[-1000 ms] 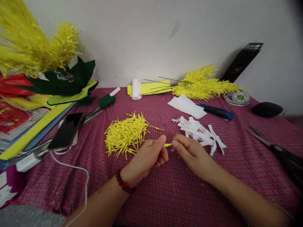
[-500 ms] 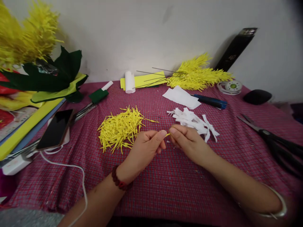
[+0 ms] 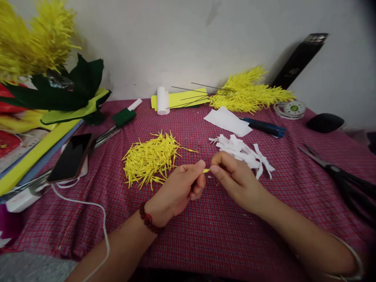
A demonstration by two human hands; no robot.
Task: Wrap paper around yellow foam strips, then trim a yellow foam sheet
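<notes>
My left hand (image 3: 180,186) and my right hand (image 3: 235,178) meet over the red checked cloth (image 3: 205,235), both pinching one small yellow paper strip (image 3: 206,170) between their fingertips. A red bead bracelet (image 3: 148,219) circles my left wrist. Just left of the hands lies a heap of thin yellow twisted strips (image 3: 151,156). To the right of the hands lies a pile of white paper scraps (image 3: 243,152).
Black scissors (image 3: 337,174) lie at the right; a phone (image 3: 70,156) with a white cable (image 3: 96,211) lies at the left. Behind are yellow spiky flower stems (image 3: 249,94), wires, a white roll (image 3: 161,101), yellow sheets, a blue pen (image 3: 264,127), a tape reel (image 3: 290,109) and green crepe leaves (image 3: 58,94).
Both hands have kept their pinch on the yellow strip, shifting slightly as the fingers work it. The view has moved a little; nothing on the cloth has shifted.
</notes>
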